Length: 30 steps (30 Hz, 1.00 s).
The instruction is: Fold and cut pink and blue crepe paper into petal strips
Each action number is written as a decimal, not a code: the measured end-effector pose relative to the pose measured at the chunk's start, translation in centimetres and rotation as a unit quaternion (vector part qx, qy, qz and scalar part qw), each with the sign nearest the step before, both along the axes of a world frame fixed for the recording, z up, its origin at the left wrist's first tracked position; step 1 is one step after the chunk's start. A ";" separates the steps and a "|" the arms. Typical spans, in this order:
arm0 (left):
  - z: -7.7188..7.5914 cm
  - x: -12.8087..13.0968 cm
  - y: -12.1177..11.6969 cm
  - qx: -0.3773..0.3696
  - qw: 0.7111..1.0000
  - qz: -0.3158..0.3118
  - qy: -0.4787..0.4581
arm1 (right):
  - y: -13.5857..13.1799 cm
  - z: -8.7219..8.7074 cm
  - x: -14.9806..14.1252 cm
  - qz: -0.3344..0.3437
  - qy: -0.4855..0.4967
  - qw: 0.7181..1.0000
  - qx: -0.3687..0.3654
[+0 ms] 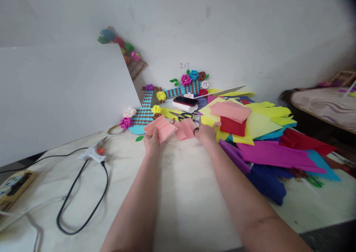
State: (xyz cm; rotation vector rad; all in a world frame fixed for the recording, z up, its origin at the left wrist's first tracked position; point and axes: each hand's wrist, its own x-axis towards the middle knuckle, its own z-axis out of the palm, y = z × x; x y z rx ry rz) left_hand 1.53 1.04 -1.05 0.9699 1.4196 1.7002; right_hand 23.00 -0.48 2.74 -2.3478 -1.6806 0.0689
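My left hand (151,141) is closed on a folded piece of pink crepe paper (162,126), thumb on top, just above the white table. To its right lies another pink crepe paper piece (184,129). My right hand (207,132) is closed beside that piece, with the black handle loop of scissors (196,131) at its fingertips; their blades are hidden. Behind the hands lies a second pair of scissors (185,116) with black and yellow handles. A blue paper guitar (143,111) with paper flowers lies beyond my left hand.
Coloured paper sheets (267,124) are heaped on the right. On the left are a glue gun (94,152) with a looping black cord and a power strip (16,185). A phone (185,101) and another flowered guitar (183,89) are near the wall; a white board (63,96) stands left.
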 end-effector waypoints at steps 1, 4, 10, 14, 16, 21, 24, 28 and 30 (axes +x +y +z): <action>0.1 0.0 -0.1 -0.002 1.000 -0.003 0.002 | 0.1 -0.1 -0.2 -0.007 -0.001 1.000 0.007; 0.1 0.0 -0.2 -0.007 1.000 -0.006 0.014 | 0.3 -0.4 -0.4 -0.018 0.001 1.000 0.015; -0.5 -0.1 0.4 0.021 1.000 -0.010 -0.004 | -0.1 0.8 -0.5 -0.016 0.001 1.000 0.011; -0.7 -0.2 0.6 0.015 1.000 -0.012 -0.008 | -0.8 3.3 -0.4 -0.015 -0.008 0.999 0.051; -0.6 -0.1 0.4 0.018 1.000 -0.015 -0.010 | -1.0 4.0 0.3 -0.031 0.003 0.997 0.071; 0.1 0.3 -0.2 0.018 1.000 -0.014 -0.007 | -0.7 2.7 3.4 -0.118 0.011 0.990 0.072; 0.0 0.4 -0.2 0.025 0.999 -0.028 -0.005 | -0.3 1.2 4.5 -0.143 0.015 0.988 0.057; -0.1 0.5 -0.1 0.024 0.999 -0.042 -0.012 | -0.1 0.4 3.9 -0.103 -0.034 0.989 0.099; 0.0 0.6 -0.2 0.026 0.999 -0.041 -0.018 | -0.1 0.4 3.2 -0.077 -0.055 0.990 0.103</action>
